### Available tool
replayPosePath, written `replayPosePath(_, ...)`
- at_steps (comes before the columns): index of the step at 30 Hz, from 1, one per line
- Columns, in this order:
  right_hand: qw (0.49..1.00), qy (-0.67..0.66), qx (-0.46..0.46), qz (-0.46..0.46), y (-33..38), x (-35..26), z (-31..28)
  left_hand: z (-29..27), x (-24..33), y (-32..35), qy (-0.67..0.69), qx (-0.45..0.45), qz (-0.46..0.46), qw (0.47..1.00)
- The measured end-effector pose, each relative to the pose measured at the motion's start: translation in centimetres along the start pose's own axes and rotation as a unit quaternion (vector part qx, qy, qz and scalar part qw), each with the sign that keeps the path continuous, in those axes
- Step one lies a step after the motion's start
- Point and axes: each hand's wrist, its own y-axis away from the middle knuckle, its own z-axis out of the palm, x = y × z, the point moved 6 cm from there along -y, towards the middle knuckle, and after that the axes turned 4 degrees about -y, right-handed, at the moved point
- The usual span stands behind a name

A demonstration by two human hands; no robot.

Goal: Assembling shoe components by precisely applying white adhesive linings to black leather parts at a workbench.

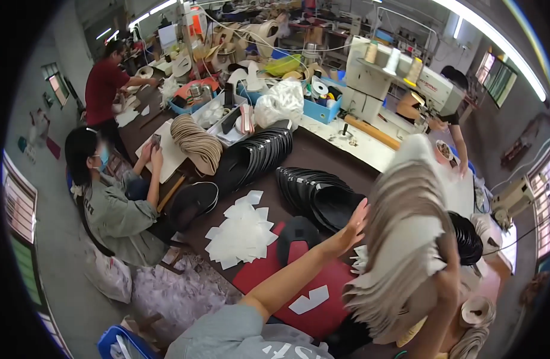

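Note:
A tall, blurred stack of curved beige and white sheet pieces [400,215] leans in front of me at the right. My right hand [447,254] wraps round its lower right side; the fingers are partly smeared by motion. At the stack's left side my left hand [350,230] is stretched out with its fingers extended; whether it touches the pieces I cannot tell. Below my left forearm lies a red sheet [323,317] with white paper pieces [309,300] on it. Close to the left hand stand nested black curved pieces [317,194] and a rounded black piece [298,236].
A heap of white squares [242,230] lies on the dark table [347,157]. Further stacks, black [257,157] and beige [196,143], stand behind. A seated person [119,197] holds a phone at the left. A sewing machine [400,84] with thread cones stands at the back right.

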Motion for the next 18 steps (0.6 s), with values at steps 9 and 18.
replayPosePath(9, 0.949, 0.01, -0.315, 0.002, -11.7, -3.7, 28.9, -14.3, 6.0, 18.0, 0.2, 0.219, -0.015, 0.955)
replayPosePath(18, 0.916, 0.01, -0.076, -0.394, -22.3, -17.1, 32.1, -35.9, 22.3, 6.6, 0.173, 0.297, 0.247, 0.906)
